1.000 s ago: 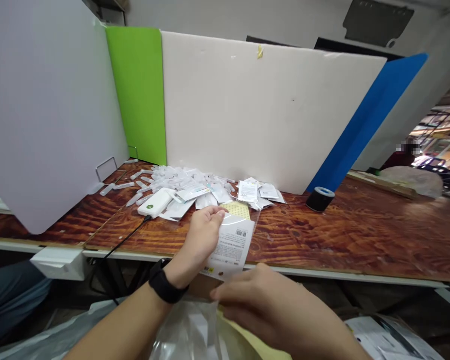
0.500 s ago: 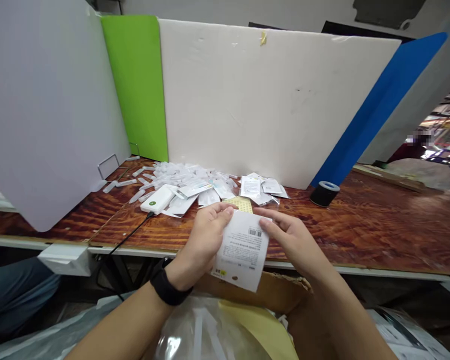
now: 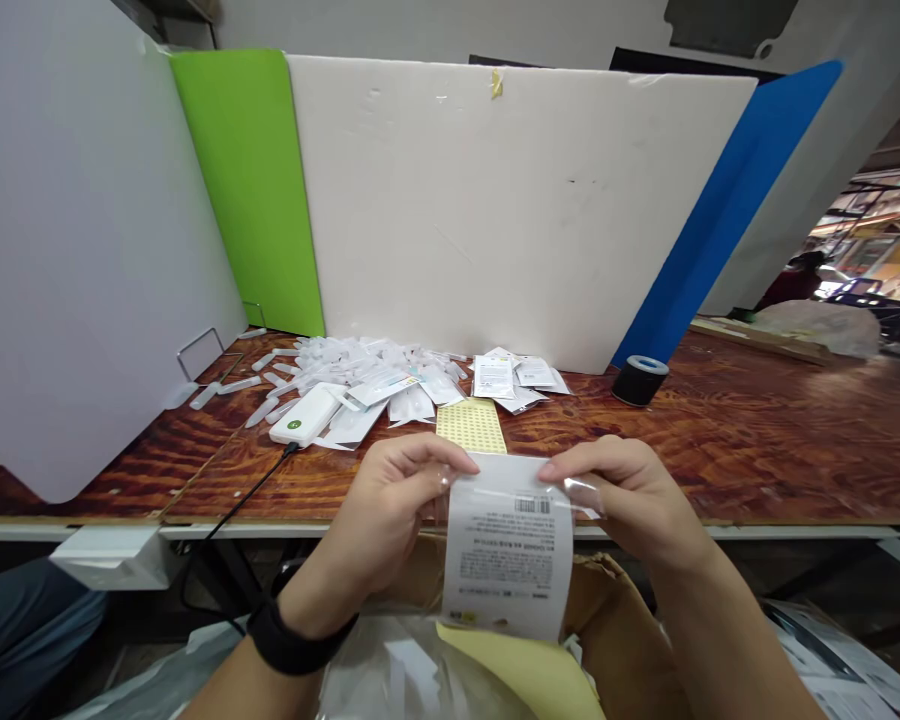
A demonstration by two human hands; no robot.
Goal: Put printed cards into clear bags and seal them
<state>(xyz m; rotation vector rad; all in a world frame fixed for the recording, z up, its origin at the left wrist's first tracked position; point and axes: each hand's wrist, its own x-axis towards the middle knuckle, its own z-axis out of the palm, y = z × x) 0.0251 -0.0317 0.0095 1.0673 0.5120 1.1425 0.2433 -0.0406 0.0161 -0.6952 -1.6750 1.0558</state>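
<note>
Between my two hands hangs a white printed card in a clear plastic sleeve (image 3: pixel 506 565), with a barcode and lines of small text facing me. My left hand (image 3: pixel 390 510), with a black band on the wrist, pinches its upper left corner. At the upper right corner my right hand (image 3: pixel 634 500) grips it, and clear film shows between the fingers. Just beyond lies a yellow sheet of small round stickers (image 3: pixel 471 427) on the table. Below the card is an open cardboard box (image 3: pixel 622 610) with clear plastic and yellow paper in it.
On the brown table (image 3: pixel 757 450) are a heap of small clear plastic tubes (image 3: pixel 367 360), a white device with a cable (image 3: pixel 309 415), packed cards (image 3: pixel 493 377) and a black tape roll (image 3: pixel 640 381). White, green and blue panels (image 3: pixel 525 220) stand behind. Someone's jeans (image 3: pixel 30 625) show at left.
My hands have spread to the card's two upper corners and the card hangs straighter. Clear film now shows at its edges. The sticker sheet is more exposed, and the view has shifted slightly.
</note>
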